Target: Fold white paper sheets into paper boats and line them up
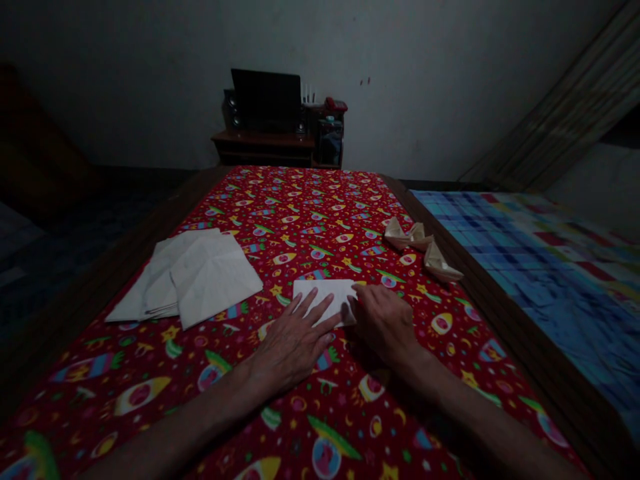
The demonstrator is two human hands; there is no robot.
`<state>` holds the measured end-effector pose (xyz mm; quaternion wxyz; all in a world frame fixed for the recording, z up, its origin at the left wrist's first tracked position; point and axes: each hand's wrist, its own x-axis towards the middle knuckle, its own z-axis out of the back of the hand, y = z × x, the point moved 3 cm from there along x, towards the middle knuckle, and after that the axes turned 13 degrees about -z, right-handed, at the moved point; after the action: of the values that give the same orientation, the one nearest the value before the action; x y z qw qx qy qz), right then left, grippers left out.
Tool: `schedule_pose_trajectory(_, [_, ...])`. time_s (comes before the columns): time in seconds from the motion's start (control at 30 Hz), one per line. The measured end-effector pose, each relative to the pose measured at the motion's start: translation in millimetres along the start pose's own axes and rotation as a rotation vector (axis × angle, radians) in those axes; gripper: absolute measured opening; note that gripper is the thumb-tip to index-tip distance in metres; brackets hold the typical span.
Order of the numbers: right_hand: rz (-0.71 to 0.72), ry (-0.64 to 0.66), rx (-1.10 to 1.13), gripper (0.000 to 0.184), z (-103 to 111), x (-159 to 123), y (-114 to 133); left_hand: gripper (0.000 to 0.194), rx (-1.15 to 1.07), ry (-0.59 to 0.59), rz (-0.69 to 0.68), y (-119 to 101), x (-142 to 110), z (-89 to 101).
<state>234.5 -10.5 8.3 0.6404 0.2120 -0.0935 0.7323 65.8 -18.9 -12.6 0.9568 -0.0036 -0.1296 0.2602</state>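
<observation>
A small white sheet of folded paper [324, 289] lies flat on the red patterned cloth in front of me. My left hand [295, 341] rests on it with the fingers stretched out and spread. At the paper's right edge, my right hand [385, 321] has its fingers curled and pinched together at the upper right corner. Part of the paper is covered by both hands. To the left is a pile of creased white paper sheets [217, 277], overlapping one another. On the right side sit folded paper shapes [441, 263], pale and boat-like, touching each other.
The red cloth [310, 193] with cartoon prints covers a long surface with a dark border. Beyond its far end stand a monitor [267, 97], speakers and a red telephone [336, 105] on a wooden desk [265, 138]. A blue checked cloth [480, 247] spreads at the right.
</observation>
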Motion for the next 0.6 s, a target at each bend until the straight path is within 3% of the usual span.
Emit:
schedule_pose_trajectory(0.1, [0.250,0.043,0.088,0.037,1.6,-25.2,20.5,0.034,0.009,0.006,-0.013,0.2,-0.1,-2.2])
schedule_pose_trajectory(0.17, [0.302,0.125,0.133,0.047,-1.7,-40.6,26.2,0.034,0.015,0.001,-0.032,0.2,-0.3,-2.6])
schedule_pose_trajectory(0.3, [0.327,0.262,0.147,0.070,-3.8,-57.6,16.4,0.035,-0.014,-0.010,-0.060,1.7,-1.9,0.4])
schedule_pose_trajectory(0.47, [0.316,0.319,0.095,0.066,4.1,-62.2,-3.5,0.040,-0.013,0.036,-0.067,8.0,-13.2,3.7])
schedule_pose_trajectory(0.6, [0.300,0.291,0.095,0.062,6.7,-63.6,-5.0,0.040,0.037,0.040,-0.041,15.6,-33.7,6.4])
